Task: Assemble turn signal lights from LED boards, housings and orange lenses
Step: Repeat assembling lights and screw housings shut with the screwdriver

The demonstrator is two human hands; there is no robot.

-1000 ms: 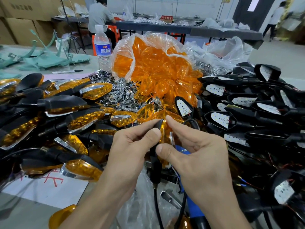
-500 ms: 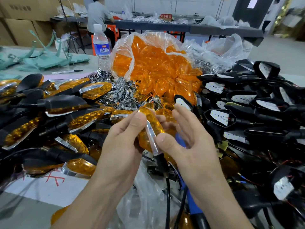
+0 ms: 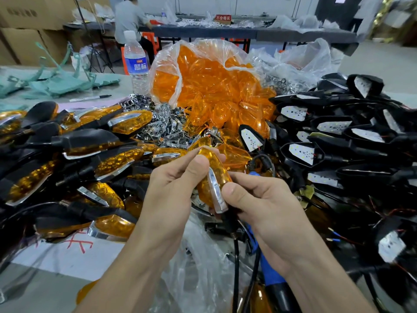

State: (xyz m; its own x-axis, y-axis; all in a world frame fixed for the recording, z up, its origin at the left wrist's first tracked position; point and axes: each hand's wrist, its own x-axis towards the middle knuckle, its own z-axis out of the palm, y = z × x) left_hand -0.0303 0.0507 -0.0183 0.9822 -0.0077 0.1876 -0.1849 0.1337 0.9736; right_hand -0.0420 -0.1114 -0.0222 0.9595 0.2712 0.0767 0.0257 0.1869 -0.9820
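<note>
Both hands hold one turn signal light (image 3: 215, 177) upright at the centre, its orange lens and chrome strip facing me and a black cable hanging below. My left hand (image 3: 173, 188) grips its upper left side with thumb on the lens top. My right hand (image 3: 259, 202) pinches its lower right end, thumb beside the chrome strip. A clear bag of orange lenses (image 3: 209, 84) lies behind. Black housings with white LED boards (image 3: 302, 152) are heaped on the right. Finished lights (image 3: 117, 159) are piled on the left.
Loose chrome trim pieces (image 3: 162, 127) lie between the piles. A water bottle (image 3: 135, 64) and a marker (image 3: 90, 98) stand at the back left. A blue-handled tool (image 3: 270, 274) lies under my right wrist. A person sits at a far table.
The light has turned from edge-on to lens-facing and risen slightly. My right fingers, spread half a second ago, have closed on its lower end.
</note>
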